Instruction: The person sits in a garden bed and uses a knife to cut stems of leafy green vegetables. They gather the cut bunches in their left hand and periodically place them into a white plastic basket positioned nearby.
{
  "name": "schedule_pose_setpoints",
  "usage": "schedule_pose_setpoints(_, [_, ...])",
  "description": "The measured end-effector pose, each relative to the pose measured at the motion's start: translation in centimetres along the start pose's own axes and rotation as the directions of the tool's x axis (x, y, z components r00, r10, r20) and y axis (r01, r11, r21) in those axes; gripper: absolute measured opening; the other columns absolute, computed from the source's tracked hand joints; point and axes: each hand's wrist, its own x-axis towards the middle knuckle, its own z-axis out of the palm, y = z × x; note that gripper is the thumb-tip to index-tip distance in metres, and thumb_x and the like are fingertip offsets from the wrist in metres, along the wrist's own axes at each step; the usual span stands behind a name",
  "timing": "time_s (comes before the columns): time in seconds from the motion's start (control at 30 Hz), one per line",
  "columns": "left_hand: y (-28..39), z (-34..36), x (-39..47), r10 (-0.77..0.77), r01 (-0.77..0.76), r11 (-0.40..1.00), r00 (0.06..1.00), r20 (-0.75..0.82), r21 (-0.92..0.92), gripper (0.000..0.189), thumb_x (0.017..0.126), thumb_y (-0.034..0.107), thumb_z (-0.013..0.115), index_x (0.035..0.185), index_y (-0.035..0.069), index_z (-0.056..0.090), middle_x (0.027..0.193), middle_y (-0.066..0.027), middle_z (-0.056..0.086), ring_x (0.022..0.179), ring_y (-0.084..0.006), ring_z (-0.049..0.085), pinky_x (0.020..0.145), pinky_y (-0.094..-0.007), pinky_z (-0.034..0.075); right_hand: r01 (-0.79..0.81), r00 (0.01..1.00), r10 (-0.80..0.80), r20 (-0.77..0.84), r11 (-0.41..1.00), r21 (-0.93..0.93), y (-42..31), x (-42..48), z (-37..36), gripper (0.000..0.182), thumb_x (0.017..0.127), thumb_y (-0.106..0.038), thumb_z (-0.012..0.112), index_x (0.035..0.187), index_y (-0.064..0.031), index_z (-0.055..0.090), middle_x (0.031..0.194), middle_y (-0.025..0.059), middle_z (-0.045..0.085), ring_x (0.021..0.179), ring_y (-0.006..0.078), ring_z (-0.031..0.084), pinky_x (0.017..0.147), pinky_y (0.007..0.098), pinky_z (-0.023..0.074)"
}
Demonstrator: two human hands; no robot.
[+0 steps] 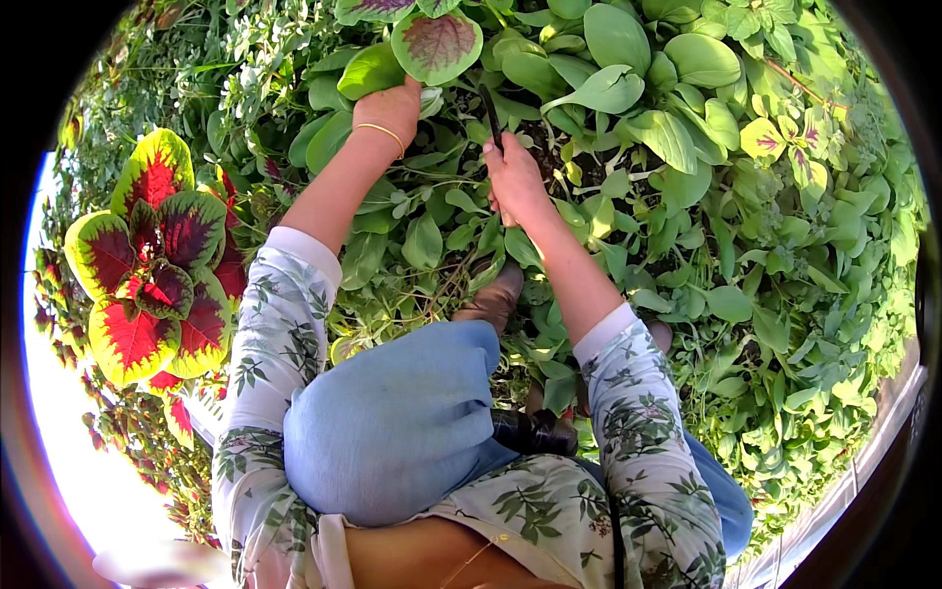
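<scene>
My left hand [388,116], with a thin gold-coloured bangle at the wrist, is in among broad leafy greens at the top of the view. It grips a leafy green plant [372,71]; its fingertips are hidden by foliage. A green leaf with a purple centre [438,46] overhangs that hand. To the right, my right hand [517,179] is closed around the handle of a knife. The dark, narrow knife blade [491,116] points up and slightly left, apart from my left hand. Spoon-shaped greens [618,44] grow just beyond the blade.
A large red-and-green coleus-like plant [151,258] stands left of my left forearm. Low greens [736,309] spread across the right side. My shoe [497,298] is planted among trailing stems, below my hands. A pale edge [846,486] borders the bed at lower right.
</scene>
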Motion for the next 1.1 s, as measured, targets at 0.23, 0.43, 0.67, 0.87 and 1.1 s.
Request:
schedule_pose_setpoints(0.23, [-2.6, 3.1, -2.1, -0.028, 0.012, 0.992, 0.992, -0.126, -0.126, 0.045, 0.064, 0.014, 0.074, 0.099, 0.008, 0.047, 0.079, -0.0123, 0.065, 0.072, -0.0323, 0.063, 0.064, -0.0413, 0.051, -0.048, 0.999, 0.048, 0.011, 0.999, 0.005, -0.4, 8.2, 4.5, 0.027, 0.094, -0.023, 0.042, 0.101, 0.0029, 0.043, 0.068, 0.0116, 0.053, 0.045, 0.0206, 0.052, 0.039, 0.0351, 0.0453])
schedule_pose_setpoints(0.43, [-2.5, 2.4, -1.9, -0.063, 0.041, 0.985, 0.990, -0.126, -0.169, 0.047, 0.064, 0.014, 0.074, 0.102, 0.009, 0.046, 0.075, -0.0133, 0.064, 0.072, -0.0331, 0.063, 0.063, -0.0421, 0.050, -0.115, 0.993, 0.115, 0.023, 0.993, -0.024, 1.0, 8.2, 5.0, 0.028, 0.094, -0.023, 0.042, 0.104, 0.0031, 0.044, 0.069, 0.0107, 0.053, 0.046, 0.0188, 0.052, 0.039, 0.0344, 0.0450])
schedule_pose_setpoints(0.67, [-2.9, 2.5, -3.0, -0.095, 0.070, 0.976, 0.989, -0.116, -0.208, 0.044, 0.065, 0.013, 0.073, 0.099, 0.008, 0.045, 0.074, -0.0142, 0.064, 0.071, -0.0335, 0.063, 0.062, -0.0427, 0.050, 0.016, 1.000, -0.019, -0.016, 0.988, -0.155, 0.2, 5.4, 3.4, 0.027, 0.094, -0.021, 0.041, 0.099, 0.0061, 0.044, 0.070, 0.0195, 0.059, 0.044, 0.0275, 0.056, 0.040, 0.0370, 0.0480])
schedule_pose_setpoints(0.87, [-2.2, 2.9, -2.7, -0.097, 0.085, 0.980, 0.994, -0.057, -0.178, 0.042, 0.065, 0.014, 0.073, 0.093, 0.007, 0.043, 0.074, -0.0142, 0.064, 0.071, -0.0331, 0.063, 0.062, -0.0425, 0.050, -0.078, 0.997, 0.079, 0.006, 0.995, -0.069, -0.3, 8.9, 5.6, 0.023, 0.092, -0.018, 0.042, 0.095, 0.0051, 0.044, 0.067, 0.0201, 0.059, 0.045, 0.0285, 0.058, 0.041, 0.0393, 0.0488])
schedule_pose_setpoints(1.1, [-3.9, 2.7, -3.2, -0.200, 0.161, 0.935, 0.975, -0.094, -0.315, 0.043, 0.064, 0.014, 0.072, 0.101, 0.008, 0.051, 0.080, -0.0158, 0.065, 0.076, -0.0339, 0.063, 0.066, -0.0412, 0.050, -0.082, 0.990, 0.112, 0.082, 0.950, -0.301, 6.3, 5.8, 7.3, 0.028, 0.093, -0.023, 0.044, 0.099, 0.0035, 0.048, 0.070, 0.0139, 0.061, 0.047, 0.0264, 0.059, 0.046, 0.0370, 0.0500])
